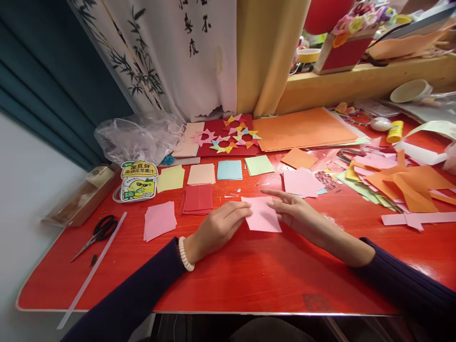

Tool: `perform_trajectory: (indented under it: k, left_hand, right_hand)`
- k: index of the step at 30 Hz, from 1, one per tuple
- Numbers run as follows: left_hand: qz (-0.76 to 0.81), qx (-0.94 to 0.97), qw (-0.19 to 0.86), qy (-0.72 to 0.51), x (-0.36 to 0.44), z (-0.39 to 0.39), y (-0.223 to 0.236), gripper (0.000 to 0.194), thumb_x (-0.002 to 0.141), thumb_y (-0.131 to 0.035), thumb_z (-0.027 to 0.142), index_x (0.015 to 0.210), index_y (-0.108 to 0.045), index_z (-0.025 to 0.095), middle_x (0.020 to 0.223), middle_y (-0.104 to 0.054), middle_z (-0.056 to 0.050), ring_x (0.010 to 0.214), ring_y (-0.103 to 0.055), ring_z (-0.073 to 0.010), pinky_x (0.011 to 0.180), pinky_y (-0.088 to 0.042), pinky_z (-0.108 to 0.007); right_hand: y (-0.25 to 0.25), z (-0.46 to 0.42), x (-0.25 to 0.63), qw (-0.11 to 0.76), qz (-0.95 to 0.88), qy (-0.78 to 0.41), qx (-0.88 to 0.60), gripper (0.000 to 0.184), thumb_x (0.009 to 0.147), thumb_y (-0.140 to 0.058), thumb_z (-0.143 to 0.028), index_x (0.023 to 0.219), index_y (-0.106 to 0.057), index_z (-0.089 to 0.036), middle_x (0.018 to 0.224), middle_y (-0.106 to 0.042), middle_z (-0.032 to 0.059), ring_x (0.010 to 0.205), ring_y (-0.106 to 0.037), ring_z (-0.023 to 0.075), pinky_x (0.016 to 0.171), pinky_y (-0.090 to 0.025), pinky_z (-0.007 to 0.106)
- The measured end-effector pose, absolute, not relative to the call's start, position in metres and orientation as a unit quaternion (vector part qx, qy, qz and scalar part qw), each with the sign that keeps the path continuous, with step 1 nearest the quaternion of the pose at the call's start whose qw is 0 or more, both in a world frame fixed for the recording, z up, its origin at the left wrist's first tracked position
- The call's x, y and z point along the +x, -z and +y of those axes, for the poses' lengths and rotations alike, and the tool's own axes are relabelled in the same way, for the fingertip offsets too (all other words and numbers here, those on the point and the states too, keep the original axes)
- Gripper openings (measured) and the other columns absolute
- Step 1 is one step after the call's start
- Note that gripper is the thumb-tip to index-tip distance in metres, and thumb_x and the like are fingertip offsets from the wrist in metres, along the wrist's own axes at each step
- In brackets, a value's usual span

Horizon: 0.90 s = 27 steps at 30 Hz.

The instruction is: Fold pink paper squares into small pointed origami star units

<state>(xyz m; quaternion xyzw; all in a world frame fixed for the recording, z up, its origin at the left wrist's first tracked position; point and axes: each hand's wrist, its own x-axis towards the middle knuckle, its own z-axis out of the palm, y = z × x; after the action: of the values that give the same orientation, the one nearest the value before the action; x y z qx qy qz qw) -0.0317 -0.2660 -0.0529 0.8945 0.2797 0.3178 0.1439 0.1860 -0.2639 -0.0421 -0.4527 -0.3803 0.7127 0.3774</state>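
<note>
A pink square of paper is held just above the red table, with a hand at either side of it. My left hand wears a bead bracelet and pinches the paper's left edge, its fingers close together. On the opposite edge my right hand grips the paper, with the index finger stretched out beyond it. Small stacks of square paper lie around: pink, red, yellow, peach, blue, green and another pink stack.
Black-handled scissors and a clear strip lie at the left. Folded paper star rings rest on a dark red sheet behind. Orange sheets, a glue stick and paper scraps are at the right.
</note>
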Motion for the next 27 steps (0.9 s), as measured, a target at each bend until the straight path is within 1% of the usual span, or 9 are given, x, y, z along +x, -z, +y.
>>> perform_trajectory:
  k: [4,7,9,11,14,16,21,24,27]
  left_hand:
    - [0.295,0.905,0.038,-0.305,-0.034,-0.264,0.051,0.022,0.088,-0.045,0.013,0.104,-0.057,0.022,0.101,-0.063,-0.004,0.094,-0.053,-0.0165,0.082,-0.045,-0.033]
    - [0.292,0.905,0.010,-0.310,-0.033,-0.264,0.049,0.014,0.086,-0.052,0.019,0.096,-0.060,0.023,0.109,-0.060,-0.004,0.100,-0.049,-0.0189,0.086,-0.042,-0.036]
    - [0.304,0.893,0.040,-0.328,-0.031,-0.263,0.048,0.009,0.085,-0.055,0.023,0.090,-0.061,0.023,0.121,-0.053,-0.005,0.112,-0.042,-0.0216,0.094,-0.037,-0.040]
    - [0.339,0.868,0.124,-0.341,-0.028,-0.263,0.048,0.009,0.086,-0.053,0.026,0.088,-0.060,0.021,0.126,-0.047,-0.006,0.117,-0.040,-0.0217,0.098,-0.035,-0.040]
    - [0.400,0.797,0.284,-0.353,-0.023,-0.263,0.047,0.012,0.088,-0.049,0.028,0.087,-0.057,0.019,0.109,-0.055,-0.006,0.101,-0.051,-0.0161,0.088,-0.041,-0.031]
    - [0.431,0.754,0.338,-0.363,-0.021,-0.263,0.047,0.013,0.087,-0.050,0.030,0.085,-0.056,0.019,0.092,-0.058,-0.002,0.087,-0.053,-0.0129,0.079,-0.042,-0.026]
    - [0.477,0.719,0.348,-0.367,-0.016,-0.267,0.044,0.013,0.085,-0.053,0.031,0.087,-0.056,0.019,0.086,-0.055,-0.001,0.079,-0.051,-0.0119,0.073,-0.041,-0.024]
    - [0.473,0.722,0.348,-0.366,-0.015,-0.269,0.045,0.014,0.084,-0.055,0.032,0.092,-0.055,0.020,0.092,-0.057,-0.002,0.085,-0.052,-0.0138,0.078,-0.041,-0.026]
    - [0.475,0.707,0.369,-0.373,-0.015,-0.269,0.047,0.025,0.083,-0.057,0.032,0.106,-0.052,0.022,0.097,-0.057,-0.003,0.089,-0.053,-0.0151,0.080,-0.041,-0.028]
  right_hand:
    - [0.043,-0.267,0.178,0.362,-0.402,-0.729,-0.419,0.033,0.079,-0.060,-0.028,0.109,-0.056,-0.016,0.103,-0.061,0.0108,0.089,-0.061,0.0211,0.080,-0.051,0.033]
    - [0.045,-0.269,0.174,0.394,-0.403,-0.718,-0.409,0.021,0.080,-0.059,-0.026,0.098,-0.060,-0.018,0.098,-0.063,0.0077,0.082,-0.061,0.0174,0.075,-0.051,0.030]
    - [0.048,-0.270,0.172,0.418,-0.405,-0.702,-0.411,0.017,0.080,-0.060,-0.025,0.096,-0.061,-0.019,0.095,-0.063,0.0053,0.080,-0.060,0.0151,0.073,-0.051,0.027]
    - [0.051,-0.272,0.171,0.429,-0.410,-0.697,-0.402,0.016,0.080,-0.060,-0.024,0.096,-0.062,-0.021,0.097,-0.062,0.0037,0.085,-0.060,0.0149,0.075,-0.051,0.027]
    - [0.052,-0.274,0.168,0.433,-0.405,-0.715,-0.371,0.019,0.083,-0.057,-0.026,0.101,-0.061,-0.022,0.110,-0.058,0.0045,0.098,-0.057,0.0185,0.082,-0.052,0.034]
    - [0.050,-0.276,0.166,0.430,-0.403,-0.724,-0.360,0.026,0.085,-0.056,-0.030,0.110,-0.056,-0.023,0.119,-0.054,0.0062,0.104,-0.055,0.0204,0.086,-0.050,0.038]
    - [0.046,-0.278,0.161,0.414,-0.476,-0.675,-0.381,0.043,0.078,-0.065,-0.029,0.117,-0.047,-0.026,0.121,-0.054,0.0054,0.110,-0.053,0.0177,0.096,-0.042,0.034]
    - [0.048,-0.278,0.162,0.411,-0.529,-0.630,-0.393,0.032,0.080,-0.062,-0.032,0.109,-0.051,-0.024,0.117,-0.056,0.0049,0.108,-0.053,0.0182,0.095,-0.042,0.034]
    - [0.051,-0.277,0.164,0.378,-0.566,-0.608,-0.409,0.022,0.083,-0.058,-0.037,0.098,-0.056,-0.021,0.104,-0.060,0.0052,0.094,-0.057,0.0190,0.085,-0.046,0.034]
